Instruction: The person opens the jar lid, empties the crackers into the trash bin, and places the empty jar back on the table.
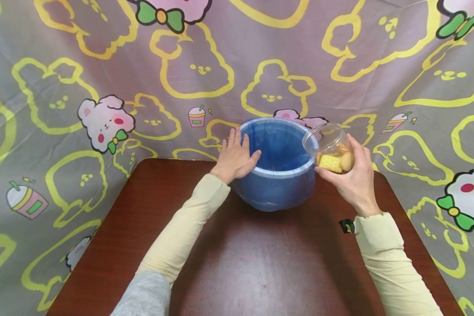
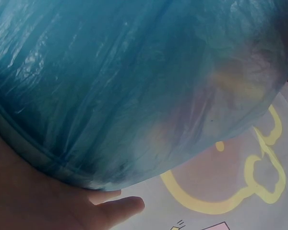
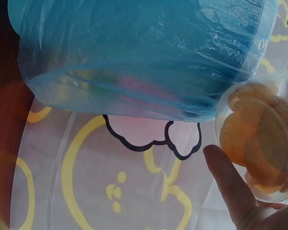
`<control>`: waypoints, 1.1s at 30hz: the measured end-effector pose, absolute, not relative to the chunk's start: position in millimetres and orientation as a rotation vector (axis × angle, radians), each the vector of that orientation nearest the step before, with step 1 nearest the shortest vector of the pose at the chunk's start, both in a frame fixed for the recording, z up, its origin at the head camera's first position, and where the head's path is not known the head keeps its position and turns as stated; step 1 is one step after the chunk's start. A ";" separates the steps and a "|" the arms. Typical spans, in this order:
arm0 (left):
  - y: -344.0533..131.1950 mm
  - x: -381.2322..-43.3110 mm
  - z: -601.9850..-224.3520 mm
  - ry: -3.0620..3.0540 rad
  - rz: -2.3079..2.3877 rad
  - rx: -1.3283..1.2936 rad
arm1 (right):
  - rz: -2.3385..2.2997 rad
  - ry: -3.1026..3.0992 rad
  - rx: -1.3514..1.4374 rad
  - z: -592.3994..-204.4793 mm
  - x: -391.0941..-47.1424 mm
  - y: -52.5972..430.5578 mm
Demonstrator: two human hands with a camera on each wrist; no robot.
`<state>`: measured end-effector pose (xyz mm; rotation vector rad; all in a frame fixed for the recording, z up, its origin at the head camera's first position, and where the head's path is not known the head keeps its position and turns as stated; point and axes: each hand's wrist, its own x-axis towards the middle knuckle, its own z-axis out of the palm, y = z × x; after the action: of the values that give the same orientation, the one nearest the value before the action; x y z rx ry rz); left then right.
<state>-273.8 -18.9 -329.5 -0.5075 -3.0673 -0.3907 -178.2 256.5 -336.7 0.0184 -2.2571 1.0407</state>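
A blue bin [image 1: 276, 191] lined with a thin blue plastic bag stands on the table, its mouth facing up toward me. My left hand [image 1: 237, 156] rests with straight fingers against the left side of the bin's rim; in the left wrist view the bag-covered wall [image 2: 134, 86] hides part of it. At the right of the rim, my right hand [image 1: 353, 175] grips a clear plastic tub [image 1: 327, 138], tilted toward the bin's mouth. Yellow crackers [image 1: 330, 163] and round tan biscuits show inside the tub. In the right wrist view, round biscuits [image 3: 266, 153] show through its bottom.
The dark reddish-brown wooden table [image 1: 268, 263] spreads under the bin. A patterned curtain [image 1: 114, 44] with yellow bear outlines hangs close behind and on both sides. A small black item [image 1: 346, 226] is by the right sleeve cuff.
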 end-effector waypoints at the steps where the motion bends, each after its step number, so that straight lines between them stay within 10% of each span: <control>1: -19.0 -273.8 -329.4 -3.069 -0.386 -0.508 | 1.041 -2.258 0.019 -336.5 -178.4 256.5; 33: -19.6 -272.3 -328.1 -3.082 -0.401 -0.505 | 1.139 -2.365 -0.035 -326.6 -175.9 254.4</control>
<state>-272.3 -19.6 -328.1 -0.5051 -3.0823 -0.4008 -175.9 254.4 -326.6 -0.0355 -2.3653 1.1394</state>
